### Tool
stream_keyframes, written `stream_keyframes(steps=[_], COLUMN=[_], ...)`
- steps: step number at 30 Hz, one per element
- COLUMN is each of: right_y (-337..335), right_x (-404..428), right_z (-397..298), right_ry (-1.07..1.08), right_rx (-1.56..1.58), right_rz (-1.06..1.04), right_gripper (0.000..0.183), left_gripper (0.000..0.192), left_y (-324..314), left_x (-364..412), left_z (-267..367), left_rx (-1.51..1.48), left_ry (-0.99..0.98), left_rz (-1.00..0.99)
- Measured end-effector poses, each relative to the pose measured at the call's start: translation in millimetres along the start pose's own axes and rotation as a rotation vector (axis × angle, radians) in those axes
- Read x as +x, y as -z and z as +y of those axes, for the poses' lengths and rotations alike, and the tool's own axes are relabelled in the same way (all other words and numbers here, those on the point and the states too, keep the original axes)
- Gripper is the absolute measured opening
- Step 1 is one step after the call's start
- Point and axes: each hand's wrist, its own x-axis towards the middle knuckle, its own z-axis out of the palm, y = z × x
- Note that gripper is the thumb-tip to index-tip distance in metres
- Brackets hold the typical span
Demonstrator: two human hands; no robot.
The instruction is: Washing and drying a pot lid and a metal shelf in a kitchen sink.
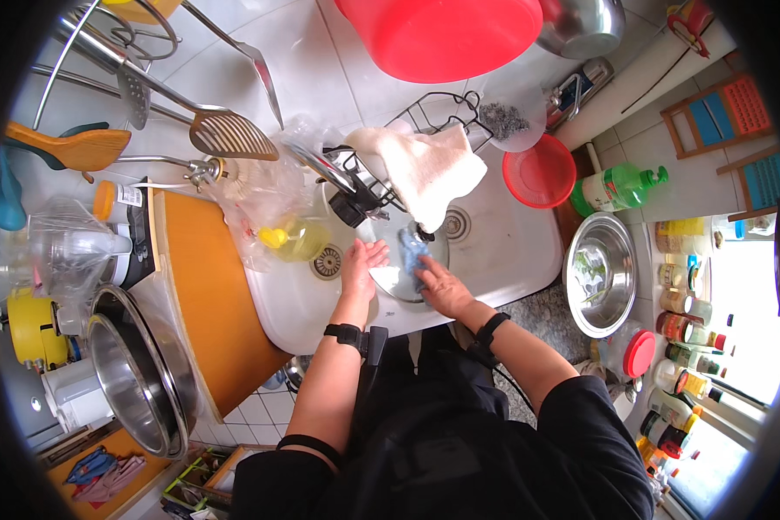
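Observation:
Over a white double-basin sink point(520, 260), my left hand point(364, 263) is at the left edge of a round, shiny lid or dish point(390, 268), palm turned up with the fingers at its rim; how firmly it holds is unclear. My right hand point(443, 286) presses a blue cloth point(412, 257) on the right part of the round piece. Just above them is the black faucet head point(350, 207). A cream towel point(422, 169) hangs over a black wire rack point(429, 110) behind the faucet and partly hides it.
A bottle of yellow liquid point(302, 239) stands left of my left hand. A red strainer basket point(538, 171), green pump bottle point(614, 188) and steel bowl point(601, 274) line the right side. An orange board point(208, 286) borders the left; metal spatulas point(234, 133) hang above it.

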Motion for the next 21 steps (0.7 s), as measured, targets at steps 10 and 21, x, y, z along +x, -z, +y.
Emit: stream_keyframes(steps=[10,21], right_y=[2,-14], right_x=[76,34], right_z=[-59,-37], right_ry=[-0.010,0.149], right_rx=[0.063,0.136], right_rz=[0.140,0.220], right_gripper=[0.047,0.053], left_gripper=[0.050,0.053], left_y=[23,11], left_x=[0,13], left_z=[-4,-22], left_rx=[0.060,0.027], left_ry=[-0.064,-0.041], left_rz=[0.058,0.102])
